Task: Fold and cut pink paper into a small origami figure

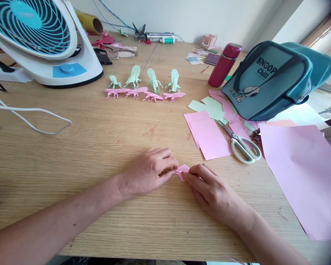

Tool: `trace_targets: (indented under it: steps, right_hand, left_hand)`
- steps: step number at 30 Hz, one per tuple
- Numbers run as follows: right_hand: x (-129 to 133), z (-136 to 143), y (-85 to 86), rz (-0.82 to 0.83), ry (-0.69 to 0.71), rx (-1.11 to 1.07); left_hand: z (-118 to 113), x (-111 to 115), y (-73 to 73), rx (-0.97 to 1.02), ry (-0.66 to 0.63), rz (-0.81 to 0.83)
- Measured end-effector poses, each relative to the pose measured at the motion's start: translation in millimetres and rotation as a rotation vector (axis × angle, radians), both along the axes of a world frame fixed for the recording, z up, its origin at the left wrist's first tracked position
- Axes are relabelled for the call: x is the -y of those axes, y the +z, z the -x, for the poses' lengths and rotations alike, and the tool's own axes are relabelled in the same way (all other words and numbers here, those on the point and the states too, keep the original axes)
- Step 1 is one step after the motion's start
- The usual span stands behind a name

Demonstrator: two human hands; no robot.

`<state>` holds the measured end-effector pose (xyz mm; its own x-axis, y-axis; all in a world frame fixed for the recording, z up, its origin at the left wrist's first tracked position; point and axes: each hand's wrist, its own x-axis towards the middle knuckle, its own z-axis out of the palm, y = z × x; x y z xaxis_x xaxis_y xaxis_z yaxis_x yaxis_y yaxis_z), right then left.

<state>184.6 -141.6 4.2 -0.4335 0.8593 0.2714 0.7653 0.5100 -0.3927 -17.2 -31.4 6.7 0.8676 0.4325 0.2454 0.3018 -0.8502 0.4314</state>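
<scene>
A small folded piece of pink paper (pixel 183 169) lies between my hands near the front middle of the wooden table (pixel 99 217). On its left edge, the thumb and fingers of my left hand (pixel 154 169) pinch the paper. My right hand (pixel 212 186) grips it from the other side, with fingertips pressed onto the folds. Parts of the paper are hidden under my fingers. Farther back stand several green folded-paper figures (pixel 153 80), with several pink ones (pixel 152 96) in a row in front of them.
Pink paper sheets (pixel 208 134) and white-handled scissors (pixel 241 145) lie right of my hands. A large pink sheet (pixel 303 173) hangs toward the right edge. Behind are a red flask (pixel 225 65) and a teal bag (pixel 264 81). At left stand a fan (pixel 68 70) and a white cable (pixel 38 109).
</scene>
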Motion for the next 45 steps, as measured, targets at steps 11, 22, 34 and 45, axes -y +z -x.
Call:
trace_targets:
  steps: [11, 22, 34, 45]
  right_hand:
    - [-6.6, 1.6, 0.6, 0.164, -0.293, -0.309]
    - [-4.2, 10.3, 0.1, 0.381, -0.32, -0.608]
    - [0.2, 5.4, 2.1, 0.049, -0.163, -0.442]
    - [-1.0, 6.4, 3.1, 0.029, -0.111, -0.431]
  left_hand:
    - [-1.2, 0.2, -7.6, 0.049, -0.067, -0.567]
    - [0.0, 5.4, -0.1, 0.255, -0.035, -0.347]
    - [3.8, 2.8, 1.1, 0.36, -0.066, -0.25]
    - [0.5, 6.4, 5.4, 0.313, -0.102, -0.094]
